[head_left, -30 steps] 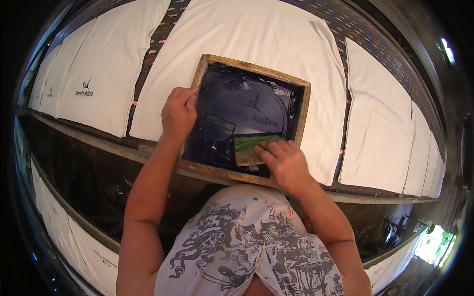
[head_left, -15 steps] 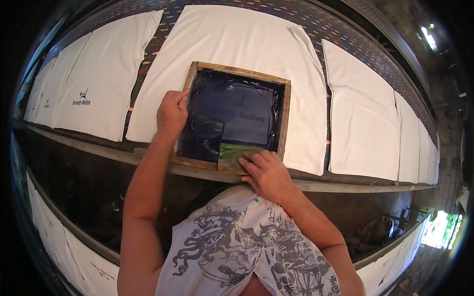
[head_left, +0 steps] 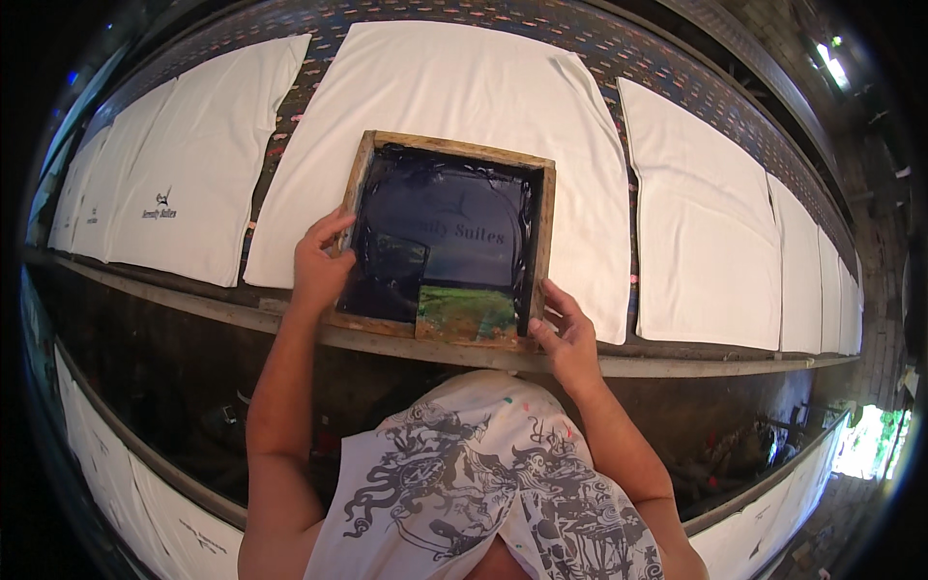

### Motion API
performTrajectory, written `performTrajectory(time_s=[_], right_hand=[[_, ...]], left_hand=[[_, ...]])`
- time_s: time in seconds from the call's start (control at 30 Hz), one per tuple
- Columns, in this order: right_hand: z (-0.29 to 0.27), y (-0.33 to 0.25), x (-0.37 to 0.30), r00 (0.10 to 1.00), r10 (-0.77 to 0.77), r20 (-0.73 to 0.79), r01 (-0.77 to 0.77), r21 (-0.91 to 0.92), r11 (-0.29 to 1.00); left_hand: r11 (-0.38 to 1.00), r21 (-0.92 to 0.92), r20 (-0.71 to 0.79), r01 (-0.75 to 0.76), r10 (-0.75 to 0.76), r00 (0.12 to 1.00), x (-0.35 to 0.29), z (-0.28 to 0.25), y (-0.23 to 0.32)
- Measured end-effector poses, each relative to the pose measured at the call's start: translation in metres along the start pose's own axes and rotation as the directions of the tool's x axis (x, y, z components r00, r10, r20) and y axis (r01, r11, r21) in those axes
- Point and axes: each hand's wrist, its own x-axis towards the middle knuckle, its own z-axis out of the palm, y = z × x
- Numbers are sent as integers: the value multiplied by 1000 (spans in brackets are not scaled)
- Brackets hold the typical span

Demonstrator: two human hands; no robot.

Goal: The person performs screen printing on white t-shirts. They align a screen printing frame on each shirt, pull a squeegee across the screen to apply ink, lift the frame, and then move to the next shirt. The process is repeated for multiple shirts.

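Note:
A wooden-framed printing screen (head_left: 553, 208) with dark ink around its mesh lies on a white cloth (head_left: 435, 82). A dark design with lettering shows through the mesh. My left hand (head_left: 322, 263) grips the frame's left rail, thumb and fingers at its edge. At the near right corner my right hand (head_left: 570, 343) holds the frame between thumb and fingers. A flat, green-stained squeegee (head_left: 467, 311) rests inside against the near rail, with neither hand on it. Part of my left fingers is hidden by the rail.
More white cloths lie along the long table, including a printed one (head_left: 193, 155) at left and an unmarked one (head_left: 701, 213) at right. The table's near edge (head_left: 667, 367) runs before me. Behind my body is another row with white cloths (head_left: 174, 512).
My right hand has let go of the squeegee and moved right onto the frame's near right corner. My left hand has slid nearer along the left rail.

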Motion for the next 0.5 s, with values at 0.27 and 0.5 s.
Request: performTrajectory(time_s=[0.27,0.5], right_hand=[[-6,-5,-7,999,-7,42,6,11,1000],[-28,-32,-16,954,-295,58,292,56,955]], left_hand=[[996,14,-71,-86,87,994,-4,-5,88],[997,17,-151,-77,79,985,-22,-23,108]])
